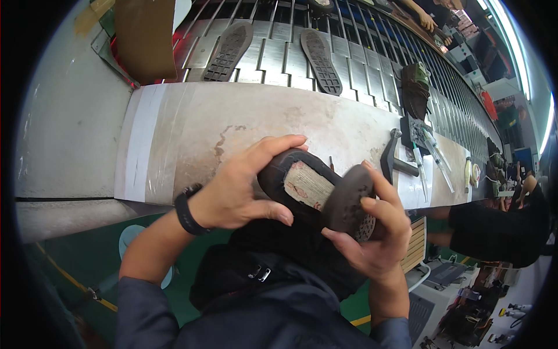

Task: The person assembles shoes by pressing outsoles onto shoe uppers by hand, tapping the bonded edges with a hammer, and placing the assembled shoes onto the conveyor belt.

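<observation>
Above the near edge of the worktable, a dark shoe (pixel 305 185) is turned bottom up, showing a pale, fibrous panel framed by a dark rim. My left hand (pixel 235 189) is closed around the shoe's left end, fingers over the far side and thumb on the near side. In my right hand (pixel 381 230) is a dark brown rubber sole (pixel 347 200), pinched between thumb and fingers. The sole is tilted up and overlaps the right part of the shoe; whether the two are joined there is hidden. A hammer (pixel 407 167) lies on the table right of this hand.
Beyond the table (pixel 192 134) runs a slatted metal conveyor (pixel 276 58) carrying a left sole (pixel 229 53), a second sole (pixel 321 61) and a dark shoe with green (pixel 415 90). Syringes (pixel 419 168) lie at right. A co-worker's hand (pixel 426 22) shows across the conveyor; a person in black (pixel 494 230) is at right.
</observation>
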A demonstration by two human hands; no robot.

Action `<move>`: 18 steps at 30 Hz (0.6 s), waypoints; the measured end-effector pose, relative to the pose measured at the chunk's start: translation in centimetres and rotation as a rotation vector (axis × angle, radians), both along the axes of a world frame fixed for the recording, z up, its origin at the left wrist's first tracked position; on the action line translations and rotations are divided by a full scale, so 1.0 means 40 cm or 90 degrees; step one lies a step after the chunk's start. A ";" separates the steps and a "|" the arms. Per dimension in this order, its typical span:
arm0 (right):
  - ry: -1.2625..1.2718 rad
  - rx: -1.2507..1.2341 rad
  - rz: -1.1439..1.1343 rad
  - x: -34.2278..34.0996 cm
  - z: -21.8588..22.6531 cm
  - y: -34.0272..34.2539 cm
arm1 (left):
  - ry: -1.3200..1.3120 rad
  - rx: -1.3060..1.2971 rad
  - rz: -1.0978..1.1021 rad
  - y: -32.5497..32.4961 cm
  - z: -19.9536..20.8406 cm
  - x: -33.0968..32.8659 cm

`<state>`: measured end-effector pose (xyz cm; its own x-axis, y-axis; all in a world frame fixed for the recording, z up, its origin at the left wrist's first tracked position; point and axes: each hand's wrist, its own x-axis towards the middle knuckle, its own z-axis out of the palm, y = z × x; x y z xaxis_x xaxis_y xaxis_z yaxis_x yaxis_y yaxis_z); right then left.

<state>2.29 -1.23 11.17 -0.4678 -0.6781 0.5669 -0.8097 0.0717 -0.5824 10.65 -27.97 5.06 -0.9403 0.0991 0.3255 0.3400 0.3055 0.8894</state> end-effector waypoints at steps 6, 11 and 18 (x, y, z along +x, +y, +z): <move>0.087 0.162 -0.006 0.031 0.005 -0.038 | 0.147 0.048 0.101 0.051 -0.050 0.007; 0.085 0.194 -0.033 0.049 0.014 -0.049 | 0.181 0.005 0.131 0.051 -0.040 0.003; 0.088 0.212 -0.049 0.056 0.009 -0.057 | 0.166 -0.003 0.146 0.049 -0.039 0.007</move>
<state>4.55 -3.52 11.53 -0.4582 -0.8021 0.3830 -0.8644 0.3018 -0.4021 10.93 -26.01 3.50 -0.8236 -0.1028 0.5578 0.4780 0.4035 0.7802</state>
